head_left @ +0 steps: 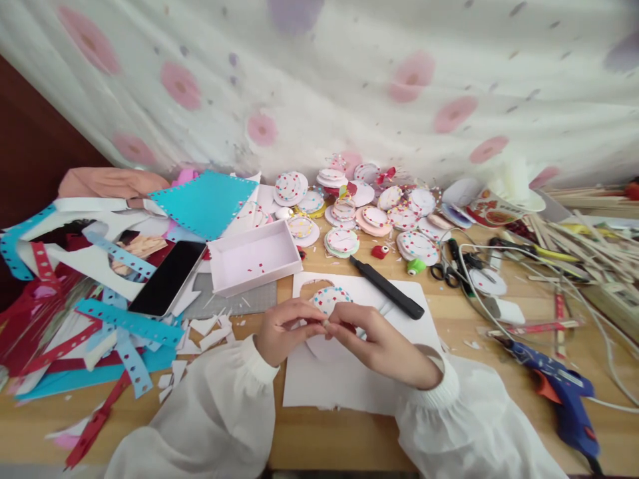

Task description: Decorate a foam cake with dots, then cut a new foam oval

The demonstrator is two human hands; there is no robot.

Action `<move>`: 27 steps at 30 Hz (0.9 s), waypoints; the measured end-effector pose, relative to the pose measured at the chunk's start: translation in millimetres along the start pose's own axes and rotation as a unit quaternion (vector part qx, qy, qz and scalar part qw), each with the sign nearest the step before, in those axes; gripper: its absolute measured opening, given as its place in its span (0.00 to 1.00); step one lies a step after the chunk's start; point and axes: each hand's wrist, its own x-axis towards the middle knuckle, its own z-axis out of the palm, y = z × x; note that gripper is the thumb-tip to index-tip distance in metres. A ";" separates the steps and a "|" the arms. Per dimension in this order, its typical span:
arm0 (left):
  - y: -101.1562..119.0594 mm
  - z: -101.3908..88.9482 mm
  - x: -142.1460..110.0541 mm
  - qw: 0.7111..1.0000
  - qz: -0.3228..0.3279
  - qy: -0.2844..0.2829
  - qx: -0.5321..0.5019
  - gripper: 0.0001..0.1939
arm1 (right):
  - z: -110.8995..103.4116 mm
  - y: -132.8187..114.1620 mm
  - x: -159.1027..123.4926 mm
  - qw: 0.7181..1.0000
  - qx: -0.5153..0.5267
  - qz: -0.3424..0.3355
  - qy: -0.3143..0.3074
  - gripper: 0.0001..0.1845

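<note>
Fingertips of my left hand (pixel 289 326) and my right hand (pixel 372 339) meet over a white sheet (pixel 344 389). Both are closed in a pinch on something tiny that I cannot make out. Just behind the fingers is a round paper piece (pixel 331 297) dotted with red and blue bits, partly covered by my hands. Right of it, a black utility knife (pixel 388 289) lies slanted across the sheet. A shallow pale pink box (pixel 254 258) with a few small red bits inside stands to the left.
Many decorated paper discs (pixel 375 217) crowd the back, before a flowered curtain (pixel 299 80). Blue punched paper (pixel 204 203), scraps and a phone (pixel 168 278) cover the left. At right lie a blue glue gun (pixel 562 392), scissors (pixel 448 274), cables and wooden sticks (pixel 594 246).
</note>
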 end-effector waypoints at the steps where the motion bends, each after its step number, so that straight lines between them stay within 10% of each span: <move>1: 0.0 -0.1 0.0 1.000 0.002 0.001 -0.003 0.05 | 0.6 0.2 0.0 1.000 0.002 -0.001 0.001 0.13; 27: -3.4 4.6 -4.1 0.998 -0.058 -0.021 -0.017 0.10 | 27.5 15.8 0.7 0.949 -0.112 -0.139 0.261 0.11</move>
